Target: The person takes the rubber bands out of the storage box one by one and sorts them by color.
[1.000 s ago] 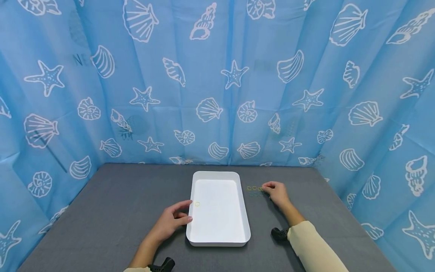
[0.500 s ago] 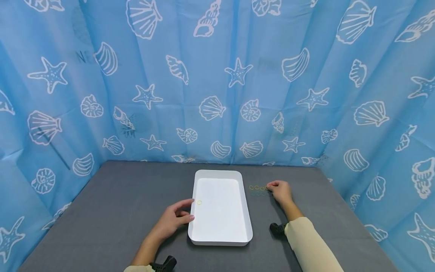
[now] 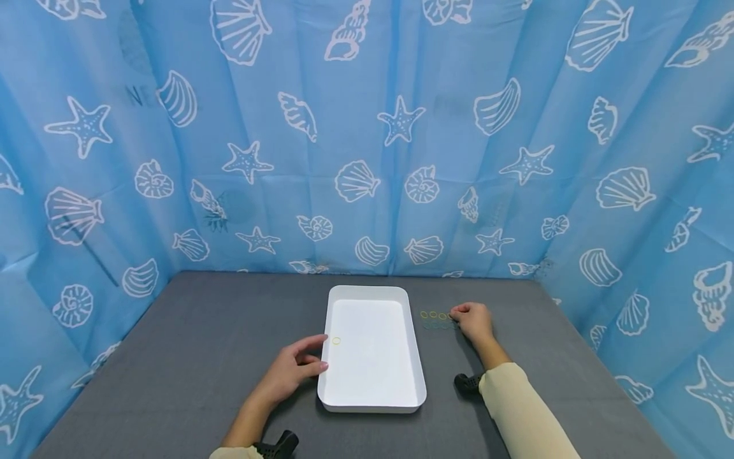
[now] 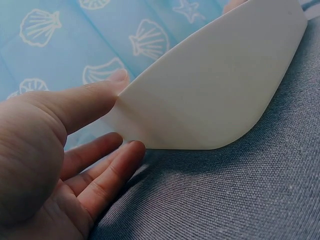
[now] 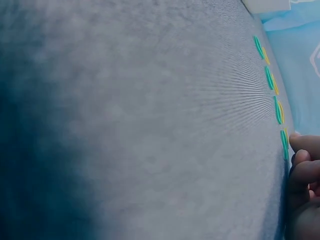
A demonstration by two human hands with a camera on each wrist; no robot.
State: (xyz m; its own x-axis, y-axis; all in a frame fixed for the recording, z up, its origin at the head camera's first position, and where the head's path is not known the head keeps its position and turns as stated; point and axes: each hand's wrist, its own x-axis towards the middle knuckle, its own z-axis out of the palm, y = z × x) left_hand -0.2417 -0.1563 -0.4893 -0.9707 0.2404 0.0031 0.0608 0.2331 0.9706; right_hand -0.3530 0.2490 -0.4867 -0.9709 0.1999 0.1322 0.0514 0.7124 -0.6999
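A shallow white tray [image 3: 371,400] lies on the grey cloth. My left hand [image 3: 291,370] is at its left side, with thumb and fingertips touching the rim and outer wall; in the left wrist view the thumb tip rests over the edge. One thin yellow rubber band [image 3: 336,341] lies inside the tray near that hand. Right of the tray, several yellow rubber bands [image 3: 433,315] form a row, with a row of green rubber bands [image 5: 269,78] alongside. My right hand [image 3: 474,322] pinches the yellow rubber band [image 5: 285,134] at the row's right end, partly hidden by the fingertips.
The grey-covered table [image 3: 229,319] extends on both sides of the tray. A blue curtain [image 3: 367,127] with white shell and starfish prints stands behind and at the sides. Black wrist devices [image 3: 469,384] sit on both wrists.
My right hand has moved slightly right along the yellow row, and another yellow rubber band shows beside its fingertips. The left hand stays at the tray; the head view has shifted slightly.
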